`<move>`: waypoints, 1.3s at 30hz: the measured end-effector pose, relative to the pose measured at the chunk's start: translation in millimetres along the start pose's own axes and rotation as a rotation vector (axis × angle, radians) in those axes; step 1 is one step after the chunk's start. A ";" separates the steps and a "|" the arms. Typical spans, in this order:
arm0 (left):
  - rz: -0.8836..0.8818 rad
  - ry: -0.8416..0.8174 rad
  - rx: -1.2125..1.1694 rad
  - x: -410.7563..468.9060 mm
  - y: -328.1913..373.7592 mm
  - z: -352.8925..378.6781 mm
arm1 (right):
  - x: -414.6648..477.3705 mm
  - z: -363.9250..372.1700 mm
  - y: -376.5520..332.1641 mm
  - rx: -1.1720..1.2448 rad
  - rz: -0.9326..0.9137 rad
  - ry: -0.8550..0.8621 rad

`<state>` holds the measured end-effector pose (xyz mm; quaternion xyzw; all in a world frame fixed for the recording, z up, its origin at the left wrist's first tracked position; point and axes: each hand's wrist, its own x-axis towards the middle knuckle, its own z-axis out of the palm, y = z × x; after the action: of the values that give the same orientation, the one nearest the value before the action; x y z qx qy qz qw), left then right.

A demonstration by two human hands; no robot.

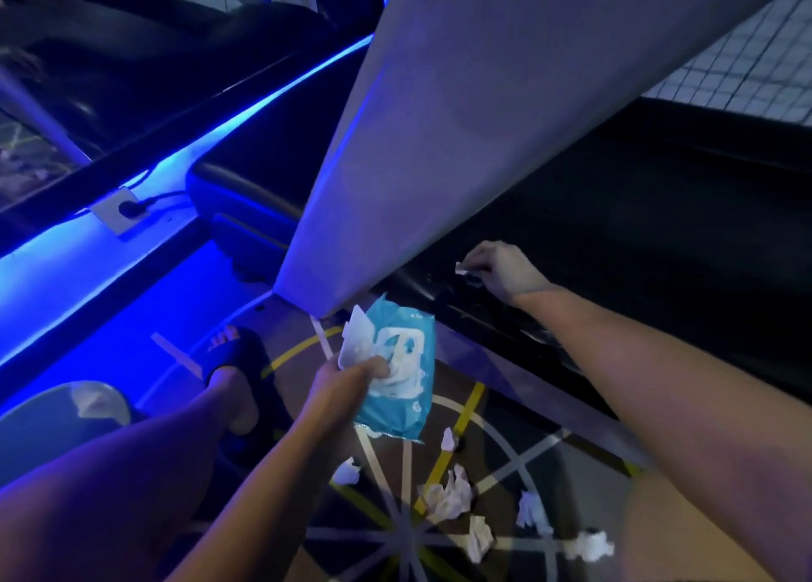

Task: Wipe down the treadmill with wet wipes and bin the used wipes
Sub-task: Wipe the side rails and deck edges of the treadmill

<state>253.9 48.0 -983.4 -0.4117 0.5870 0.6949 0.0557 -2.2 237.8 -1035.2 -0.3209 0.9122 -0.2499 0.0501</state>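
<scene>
One wipes pack (397, 399) sits in curled left fingers (378, 365); right fingers (480, 257) pinch a wipe (460, 268) against treadmill (659, 238)

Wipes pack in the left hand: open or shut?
Open: a white sheet sticks out of the pack, just above the left hand gripping it.

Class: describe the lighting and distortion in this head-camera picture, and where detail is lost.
Head view: a blue light strip casts blue over the floor; the treadmill deck is nearly black, detail lost; wide-angle lens bows straight edges; the right hand and its wipe look soft.
</scene>
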 end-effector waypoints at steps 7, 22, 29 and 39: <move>-0.057 0.079 -0.043 1.0 -4.9 -1.9 | -24.4 -5.0 -4.4 0.062 -0.009 -0.082; -0.045 0.082 -0.008 3.8 -13.6 -6.8 | 0.1 -22.4 -0.2 0.130 0.165 0.184; -0.070 0.080 0.004 7.9 -17.7 -10.1 | -19.2 -1.2 7.0 0.045 0.026 0.106; -0.074 0.087 -0.011 -4.1 -23.4 -10.8 | -39.3 -31.0 -20.4 0.248 0.250 0.059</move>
<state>275.2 47.5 -998.5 -0.4632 0.5693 0.6771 0.0536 32.5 261.3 -1000.9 -0.1887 0.9082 -0.3617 0.0931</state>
